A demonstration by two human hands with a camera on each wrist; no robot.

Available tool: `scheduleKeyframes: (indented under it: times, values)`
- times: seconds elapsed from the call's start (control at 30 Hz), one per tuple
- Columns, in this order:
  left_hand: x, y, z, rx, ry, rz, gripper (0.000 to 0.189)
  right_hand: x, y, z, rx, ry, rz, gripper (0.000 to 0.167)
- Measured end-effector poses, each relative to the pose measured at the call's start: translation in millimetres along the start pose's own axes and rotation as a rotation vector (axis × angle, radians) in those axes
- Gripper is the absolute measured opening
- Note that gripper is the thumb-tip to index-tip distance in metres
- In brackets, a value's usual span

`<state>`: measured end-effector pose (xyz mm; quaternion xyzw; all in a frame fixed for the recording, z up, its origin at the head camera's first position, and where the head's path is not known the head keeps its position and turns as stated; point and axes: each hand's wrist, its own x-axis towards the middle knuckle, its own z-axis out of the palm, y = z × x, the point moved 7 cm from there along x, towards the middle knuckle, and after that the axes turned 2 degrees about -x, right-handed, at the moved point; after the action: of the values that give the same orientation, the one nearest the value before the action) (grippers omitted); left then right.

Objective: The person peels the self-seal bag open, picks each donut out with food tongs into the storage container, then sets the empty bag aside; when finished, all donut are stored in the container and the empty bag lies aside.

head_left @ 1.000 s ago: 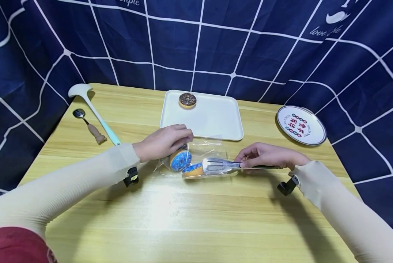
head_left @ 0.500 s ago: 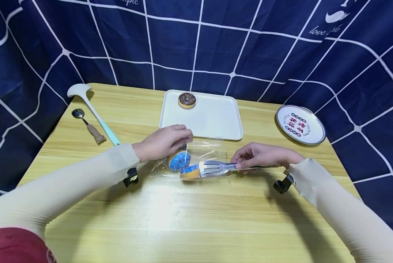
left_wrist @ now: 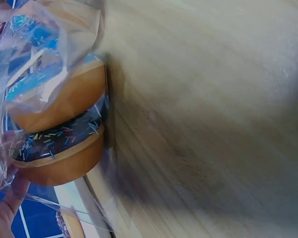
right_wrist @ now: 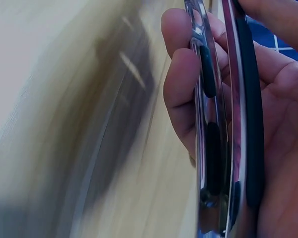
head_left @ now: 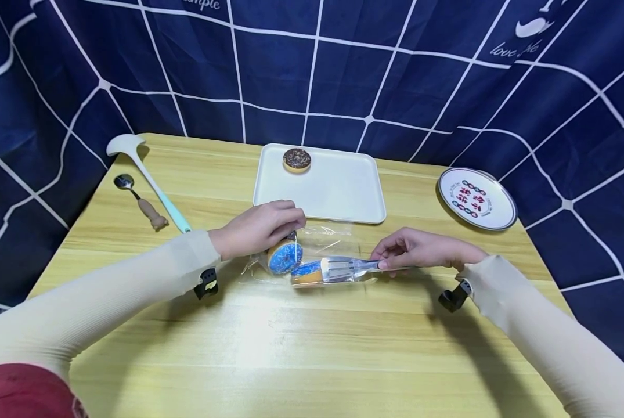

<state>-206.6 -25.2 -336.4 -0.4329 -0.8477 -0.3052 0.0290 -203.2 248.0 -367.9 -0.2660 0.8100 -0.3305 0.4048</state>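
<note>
My left hand (head_left: 262,227) holds a clear plastic bag (head_left: 329,237) by its left part, fingers curled over it. Inside lie a blue-iced doughnut (head_left: 285,258) and, beneath my fingers, a chocolate doughnut with coloured sprinkles (left_wrist: 64,166). My right hand (head_left: 421,248) grips metal tongs (head_left: 343,269) with slotted ends and dark handle inserts. The tongs reach into the bag's right side, their tips around a second blue-iced doughnut (head_left: 307,275). The right wrist view shows thumb and fingers on both tong arms.
A white tray (head_left: 338,191) behind the bag bears another chocolate doughnut (head_left: 296,160). A patterned plate (head_left: 478,198) stands at the right. A white and mint ladle (head_left: 150,174) and a small spoon (head_left: 147,209) lie at the left. Dark blue curtain surrounds the table's back and sides.
The tongs with the blue-iced doughnut shifted slightly left, then back a little to the right. My left hand has stayed in place on the bag.
</note>
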Motion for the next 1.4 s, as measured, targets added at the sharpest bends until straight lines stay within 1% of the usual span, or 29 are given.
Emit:
scheduleKeyframes:
  times: [0.17,0.27,0.4,0.53,0.67,0.8,0.9,0.97,1.03,1.1,1.2,1.27,1.33,1.4]
  values:
    - [-0.3,-0.3,-0.6,-0.009,0.003,0.005,0.012,-18.3,5.2,-10.8,-0.052,0.06,0.021,0.018]
    - [-0.5,-0.8,-0.3,-0.011,0.003,0.005,0.013,-33.8,13.2,-20.3,-0.045,0.108,0.06,0.02]
    - [-0.7,-1.3,0.0,-0.014,0.004,0.012,0.013,-56.3,26.5,-31.0,0.006,0.167,0.09,0.026]
    - [-1.8,-2.3,0.1,-0.024,0.005,0.012,0.013,-77.1,37.4,-39.6,0.036,0.219,0.036,0.024]
    - [-1.8,-2.8,-0.4,-0.027,-0.001,0.003,0.013,-94.0,49.9,-51.9,0.108,0.271,-0.006,0.02]
    - [-1.8,-3.2,0.4,-0.015,-0.001,0.006,0.014,-102.6,62.6,-67.0,0.192,0.355,-0.019,0.03]
    - [-2.7,-3.2,1.4,-0.01,0.004,0.012,0.014,-102.2,70.5,-77.4,0.203,0.451,0.022,0.032]
    - [-3.3,-3.0,1.0,-0.008,0.005,0.015,0.014,-98.2,73.3,-83.6,0.179,0.515,0.064,0.027]
    - [-3.8,-2.9,0.7,-0.008,0.007,0.019,0.014,-91.8,74.6,-88.4,0.144,0.565,0.102,0.018]
    - [-4.3,-2.7,0.1,-0.009,0.009,0.022,0.014,-84.3,74.4,-92.6,0.103,0.612,0.14,0.017]
    - [-5.4,-2.9,-1.1,-0.009,0.013,0.024,0.013,-71.2,70.7,-98.4,0.062,0.69,0.174,0.03]
    - [-6.1,-3.2,-1.6,-0.011,0.015,0.019,0.012,-61.2,65.5,-102.1,0.031,0.752,0.174,0.039]
    - [-6.4,-3.7,-1.6,-0.013,0.013,0.014,0.013,-50.9,58.7,-105.0,-0.005,0.811,0.154,0.042]
    - [-6.2,-4.4,-0.8,-0.016,0.008,0.008,0.014,-40.9,51.0,-107.2,-0.069,0.867,0.131,0.041]
